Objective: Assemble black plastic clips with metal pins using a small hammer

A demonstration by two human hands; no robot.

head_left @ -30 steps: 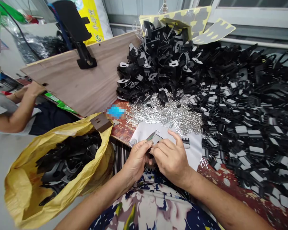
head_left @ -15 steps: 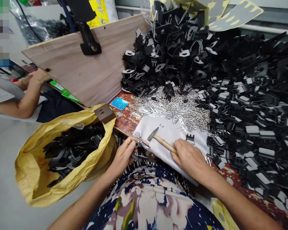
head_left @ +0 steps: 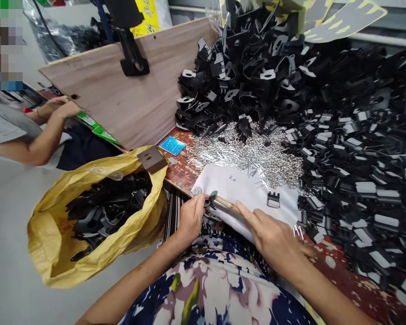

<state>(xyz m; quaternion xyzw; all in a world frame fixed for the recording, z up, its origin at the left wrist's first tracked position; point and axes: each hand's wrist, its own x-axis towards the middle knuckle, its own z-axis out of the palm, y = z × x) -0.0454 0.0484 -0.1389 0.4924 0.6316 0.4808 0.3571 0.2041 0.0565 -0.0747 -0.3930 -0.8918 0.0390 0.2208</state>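
My right hand [head_left: 274,237] is closed around the wooden handle of a hammer [head_left: 227,205], whose head is down at the fingertips of my left hand [head_left: 191,219]. Those left fingers pinch a dark plastic piece [head_left: 208,203] at the table's front edge. The hammer head partly covers that piece, so I cannot tell whether they touch. Under the hammer lies a whitish sheet [head_left: 218,178]. A small black plastic clip part [head_left: 273,200] rests on it, right of the hammer. Behind the sheet spreads a heap of silver metal pins [head_left: 237,151].
Black plastic parts [head_left: 362,149] are piled across the back and right. At left a yellow sack [head_left: 47,253] holds more, with a brown block [head_left: 152,160] on its rim. A wooden board [head_left: 122,104] separates a person [head_left: 37,135] working at far left. A blue packet [head_left: 172,145] lies nearby.
The hammer head has come left and down from above the sheet to the piece in my left hand. My left hand has shifted slightly right. The whole view has slid a little.
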